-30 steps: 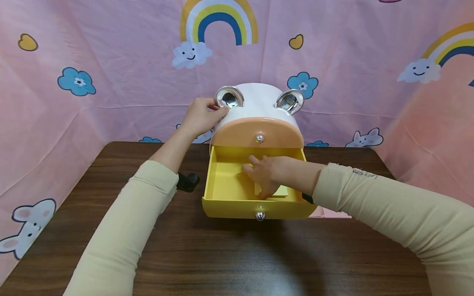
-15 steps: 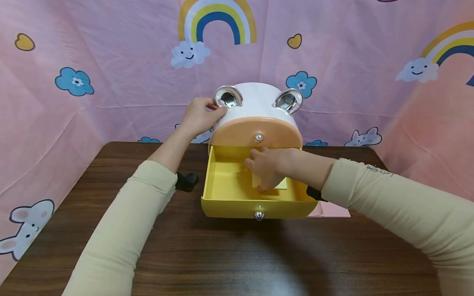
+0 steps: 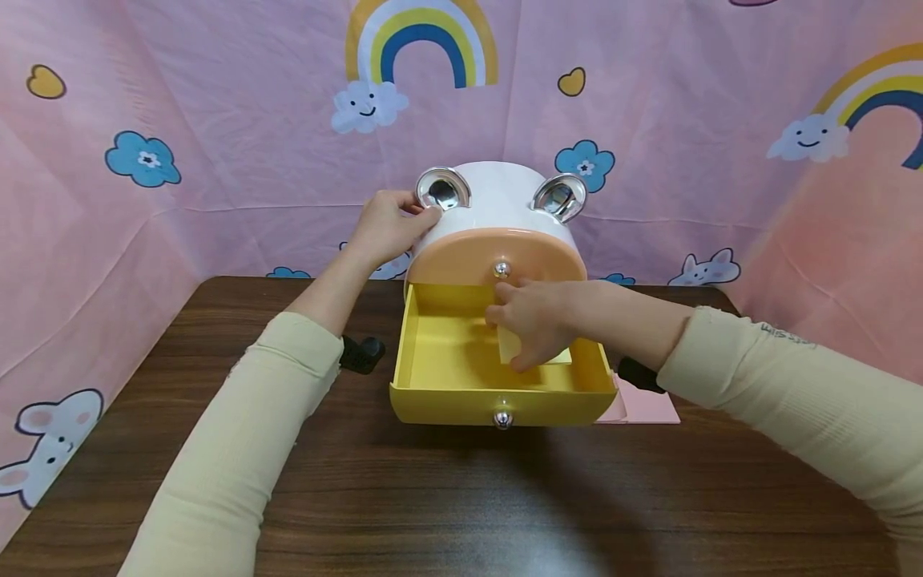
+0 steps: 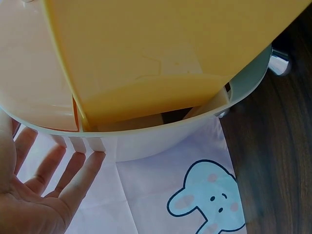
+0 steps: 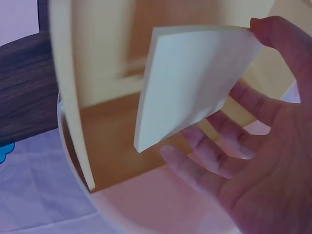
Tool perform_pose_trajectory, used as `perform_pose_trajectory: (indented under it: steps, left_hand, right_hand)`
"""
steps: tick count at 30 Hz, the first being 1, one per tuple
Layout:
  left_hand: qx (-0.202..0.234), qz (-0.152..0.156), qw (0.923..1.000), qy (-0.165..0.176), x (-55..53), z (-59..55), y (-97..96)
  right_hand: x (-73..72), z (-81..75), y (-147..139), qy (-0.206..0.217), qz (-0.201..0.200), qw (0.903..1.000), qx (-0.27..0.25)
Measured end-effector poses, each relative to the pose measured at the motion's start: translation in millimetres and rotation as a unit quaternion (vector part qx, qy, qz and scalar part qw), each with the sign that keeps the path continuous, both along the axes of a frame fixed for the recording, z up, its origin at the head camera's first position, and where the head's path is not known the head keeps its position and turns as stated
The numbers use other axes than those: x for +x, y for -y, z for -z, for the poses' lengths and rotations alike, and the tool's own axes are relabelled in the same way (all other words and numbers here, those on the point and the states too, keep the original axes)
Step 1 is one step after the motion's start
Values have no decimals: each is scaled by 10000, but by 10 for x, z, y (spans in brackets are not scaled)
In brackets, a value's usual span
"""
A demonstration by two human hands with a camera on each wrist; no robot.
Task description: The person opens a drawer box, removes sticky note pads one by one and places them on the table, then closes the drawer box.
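A white storage box (image 3: 501, 192) with silver ring-shaped eyes and a peach upper drawer (image 3: 469, 260) stands on the table. Its yellow lower drawer (image 3: 440, 407) is pulled out. Inside that drawer's outline, my right hand (image 3: 537, 320) pinches a pale yellow sticky note pad (image 5: 190, 85) by its edges, thumb on one side and fingers on the other. The pad is tilted and partly covered by the hand in the head view. My left hand (image 3: 389, 228) rests on the box's left side by the eye, its fairly straight fingertips (image 4: 90, 163) touching the white wall.
Pink paper-like sheets (image 3: 649, 407) lie on the dark wooden table (image 3: 346, 481), right of the drawer and partly under it. A pink printed cloth (image 3: 288, 96) hangs close behind the box and along both sides.
My right hand has moved back and slightly right over the drawer, carrying the sticky note pad with it. The left hand stays against the box, and the drawer remains pulled out.
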State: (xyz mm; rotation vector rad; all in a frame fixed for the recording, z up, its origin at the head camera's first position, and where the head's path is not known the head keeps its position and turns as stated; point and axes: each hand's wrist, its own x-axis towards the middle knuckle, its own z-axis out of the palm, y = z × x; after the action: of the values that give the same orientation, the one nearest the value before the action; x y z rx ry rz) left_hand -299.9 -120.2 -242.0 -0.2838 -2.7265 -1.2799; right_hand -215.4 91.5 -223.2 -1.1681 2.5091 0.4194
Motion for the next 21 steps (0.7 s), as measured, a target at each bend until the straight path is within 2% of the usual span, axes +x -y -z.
perform_pose_trajectory:
  steps: [7, 21]
  left_hand:
    - [22, 22, 10000, -14, -2, -1, -4]
    - [-71, 22, 10000, 59, 17, -11, 2]
  right_hand:
    - [67, -110, -86, -59, -156, 9995, -276]
    - [151, -254, -313, -381, -95, 9967, -710]
